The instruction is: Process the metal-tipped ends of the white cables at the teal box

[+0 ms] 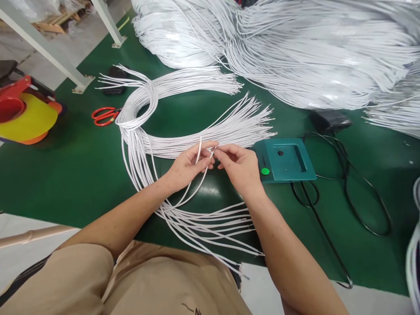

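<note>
Over the green table, my left hand (189,165) and my right hand (239,165) meet at the fingertips. Both pinch a thin white cable (197,186) that runs up between them and curves down towards my lap. Its stripped tip shows between the two thumbs. Beneath the hands lies a looped bundle of white cables (141,127), with cut ends fanned out to the upper right and more ends trailing to the near table edge. Right beside my right hand sits a teal box with a green button (285,159).
A large heap of white cables (295,52) fills the far side. Red-handled scissors (105,116) lie left of the bundle. A black cord (344,192) loops from the teal box. A red and yellow seat (26,116) stands at the left, beside grey table legs (49,54).
</note>
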A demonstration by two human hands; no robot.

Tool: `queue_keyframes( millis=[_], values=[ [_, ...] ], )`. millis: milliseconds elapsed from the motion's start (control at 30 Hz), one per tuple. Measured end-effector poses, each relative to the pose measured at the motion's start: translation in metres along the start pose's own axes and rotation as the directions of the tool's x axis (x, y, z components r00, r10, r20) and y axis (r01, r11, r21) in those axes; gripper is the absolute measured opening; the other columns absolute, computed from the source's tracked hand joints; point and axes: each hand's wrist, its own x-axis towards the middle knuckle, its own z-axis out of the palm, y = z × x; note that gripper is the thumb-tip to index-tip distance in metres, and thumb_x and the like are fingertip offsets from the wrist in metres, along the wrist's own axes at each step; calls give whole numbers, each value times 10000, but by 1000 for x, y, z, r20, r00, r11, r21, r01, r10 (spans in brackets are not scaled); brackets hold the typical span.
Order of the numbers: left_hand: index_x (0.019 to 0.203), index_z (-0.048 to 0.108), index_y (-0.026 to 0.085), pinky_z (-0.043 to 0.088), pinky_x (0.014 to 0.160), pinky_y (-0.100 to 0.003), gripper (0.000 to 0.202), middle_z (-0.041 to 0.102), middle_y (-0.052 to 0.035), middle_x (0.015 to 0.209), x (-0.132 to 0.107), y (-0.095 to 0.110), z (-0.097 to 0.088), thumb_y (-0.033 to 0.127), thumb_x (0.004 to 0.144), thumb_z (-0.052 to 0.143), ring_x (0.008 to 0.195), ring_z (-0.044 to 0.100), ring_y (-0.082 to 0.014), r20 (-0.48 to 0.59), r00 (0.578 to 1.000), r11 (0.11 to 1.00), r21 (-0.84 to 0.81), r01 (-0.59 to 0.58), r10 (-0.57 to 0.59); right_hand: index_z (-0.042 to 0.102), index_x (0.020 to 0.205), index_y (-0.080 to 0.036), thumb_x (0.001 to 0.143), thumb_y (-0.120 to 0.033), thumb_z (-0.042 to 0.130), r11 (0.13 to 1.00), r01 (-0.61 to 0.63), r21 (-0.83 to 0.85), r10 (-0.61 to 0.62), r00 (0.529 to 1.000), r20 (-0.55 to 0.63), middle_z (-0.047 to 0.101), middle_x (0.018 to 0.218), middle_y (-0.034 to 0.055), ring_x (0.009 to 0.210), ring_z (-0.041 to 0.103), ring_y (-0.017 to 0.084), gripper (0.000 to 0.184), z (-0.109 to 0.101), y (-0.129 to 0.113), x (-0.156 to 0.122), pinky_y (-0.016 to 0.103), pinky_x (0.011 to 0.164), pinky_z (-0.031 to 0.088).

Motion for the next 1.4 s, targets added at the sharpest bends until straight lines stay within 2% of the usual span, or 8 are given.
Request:
queue_keyframes(
  millis=[67, 167, 233, 333, 533, 833, 1133, 1400],
  values=[
    [1186, 596, 221, 446, 600, -179, 411, 582, 19, 794, 0, 0, 0, 251, 795, 722, 727, 607, -83, 3, 996, 992, -99, 84, -84, 661, 758, -178, 856, -226, 566, 939, 169, -300, -189, 981, -37, 642, 729, 19, 688, 565, 148, 145, 1, 2, -2, 285, 655, 436],
    [1171, 602, 218, 431, 577, -170, 455, 591, 21, 776, -1, 2, 1, 224, 746, 763, 698, 608, -78, 26, 971, 932, -275, 235, -237, 615, 727, -173, 911, -172, 449, 614, 408, -675, -422, 893, 156, 617, 777, 57, 723, 536, 170, 248, -4, 1, -2, 308, 664, 389],
    [1169, 600, 203, 410, 541, -160, 474, 608, 13, 779, 0, 2, 1, 217, 729, 774, 697, 619, -83, 30, 957, 909, -305, 285, -290, 619, 763, -174, 928, -172, 420, 405, 499, -766, -449, 839, 309, 629, 823, 74, 769, 539, 195, 258, -12, -1, -1, 329, 697, 379],
    [1185, 578, 190, 351, 459, -150, 485, 642, -4, 788, 2, 1, 2, 236, 739, 764, 702, 653, -110, -12, 965, 950, -184, 254, -260, 640, 924, -172, 913, -204, 484, 280, 475, -835, -421, 842, 338, 674, 959, 90, 914, 555, 248, 159, -31, -4, 3, 367, 815, 375],
    [1166, 542, 169, 430, 497, -171, 457, 676, -14, 777, 6, -9, 5, 241, 755, 731, 706, 702, -151, -47, 980, 978, 80, 195, -192, 648, 908, -169, 812, -110, 577, 287, 397, -872, -250, 909, 332, 706, 808, 58, 849, 587, 235, 133, -54, 1, 8, 405, 1019, 312],
    [1119, 528, 161, 494, 542, -196, 421, 680, -11, 760, 11, -14, 7, 218, 745, 715, 672, 700, -148, -67, 985, 977, 126, 169, -162, 696, 887, -143, 859, -145, 548, 197, 454, -869, -213, 885, 414, 715, 838, 98, 884, 571, 257, 150, -52, -2, 8, 379, 920, 359],
    [1102, 559, 183, 533, 572, -210, 401, 657, 5, 741, 11, -18, 8, 201, 734, 718, 683, 705, -152, -105, 978, 947, 250, 201, -180, 736, 926, -163, 884, -143, 508, 248, 462, -851, -211, 883, 418, 736, 827, 82, 907, 612, 240, 233, -54, 3, 10, 425, 1045, 338],
    [1080, 550, 151, 534, 591, -222, 392, 671, -10, 735, 13, -12, 4, 201, 734, 726, 685, 700, -150, -71, 971, 952, 193, 237, -227, 503, 1373, -107, 974, -320, 429, 188, 58, -980, -309, 951, -3, 492, 1430, 224, 1385, 351, 392, 459, -65, 17, 8, 688, 1097, 156]
  ],
)
